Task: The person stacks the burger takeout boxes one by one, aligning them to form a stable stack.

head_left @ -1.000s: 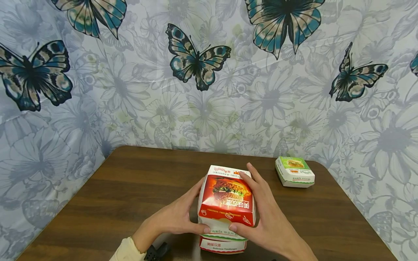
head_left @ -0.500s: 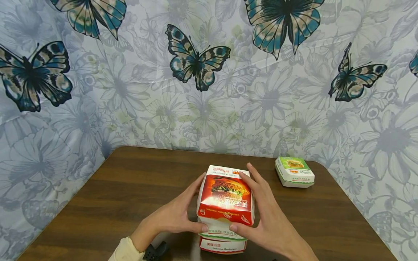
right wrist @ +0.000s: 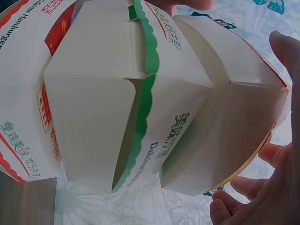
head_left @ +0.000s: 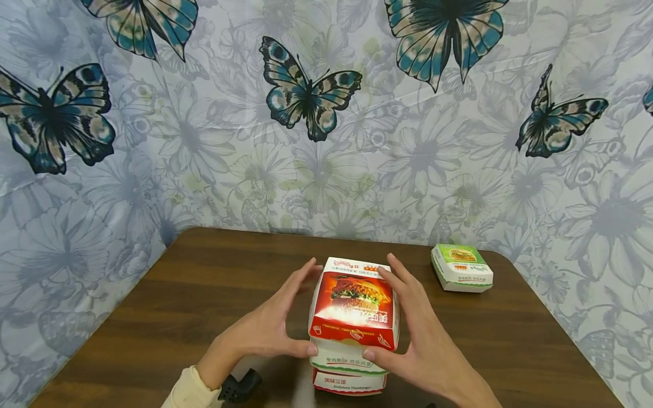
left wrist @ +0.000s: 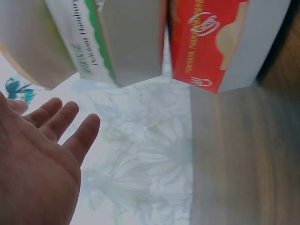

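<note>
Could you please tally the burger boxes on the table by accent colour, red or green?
Red: 2, the top box and the bottom box
Green: 2, the middle box and the separate box
Total: 4 boxes

Soft, even light leaves the head view fairly crisp, though glare whitens part of the red-topped box (head_left: 352, 303) and sheen streaks the bench (head_left: 224, 283) to its lower left. Wrist views are hazier: backdrop (left wrist: 126, 164) overexposed below that box, the neighbouring green-edged box (right wrist: 89, 126) greyly shaded.
</note>
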Available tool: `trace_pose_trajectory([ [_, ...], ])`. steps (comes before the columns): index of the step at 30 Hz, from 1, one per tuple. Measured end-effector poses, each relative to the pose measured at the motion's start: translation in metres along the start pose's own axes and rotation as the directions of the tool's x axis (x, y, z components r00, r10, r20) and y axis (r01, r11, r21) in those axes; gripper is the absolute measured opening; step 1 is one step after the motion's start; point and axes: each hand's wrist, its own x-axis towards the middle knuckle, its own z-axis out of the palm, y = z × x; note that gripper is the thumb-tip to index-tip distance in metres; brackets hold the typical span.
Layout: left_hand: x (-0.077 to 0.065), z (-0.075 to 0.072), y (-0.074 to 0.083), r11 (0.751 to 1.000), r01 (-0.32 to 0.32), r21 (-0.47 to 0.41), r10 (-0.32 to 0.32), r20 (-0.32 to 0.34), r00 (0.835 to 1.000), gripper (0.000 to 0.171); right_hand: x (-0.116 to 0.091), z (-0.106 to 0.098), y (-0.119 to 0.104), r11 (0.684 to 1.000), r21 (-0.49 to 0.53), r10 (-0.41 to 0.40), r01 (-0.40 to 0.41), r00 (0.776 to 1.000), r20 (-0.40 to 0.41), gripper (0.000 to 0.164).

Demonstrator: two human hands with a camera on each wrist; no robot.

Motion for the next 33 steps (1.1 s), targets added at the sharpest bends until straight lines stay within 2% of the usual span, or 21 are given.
trace_pose_trajectory([
  [6,0.003,-0.007,0.008,1.0,0.013,0.001,-0.013,-0.015,1.0,0.125,-0.001,-0.003,0.004,0.999,0.043,-0.016,0.017,1.0,-0.026,0.107],
  [14,0.011,-0.011,0.018,0.998,0.05,0.026,-0.049,-0.029,0.998,0.107,0.001,-0.013,0.013,0.992,0.122,0.007,0.003,0.996,-0.086,0.086],
  [20,0.015,-0.014,0.022,0.999,0.029,0.02,-0.028,-0.039,0.999,0.103,0.003,-0.025,0.02,0.993,0.118,0.022,-0.004,0.989,-0.147,0.075],
  [26,0.021,-0.013,0.03,0.999,0.051,0.0,-0.051,-0.047,0.998,0.101,0.005,-0.038,0.03,0.995,0.097,0.051,-0.029,0.971,-0.232,0.068],
  [33,0.026,-0.015,0.035,1.0,0.003,0.017,-0.002,-0.062,0.998,0.098,0.007,-0.047,0.043,0.995,0.074,0.084,-0.063,0.937,-0.34,0.064],
])
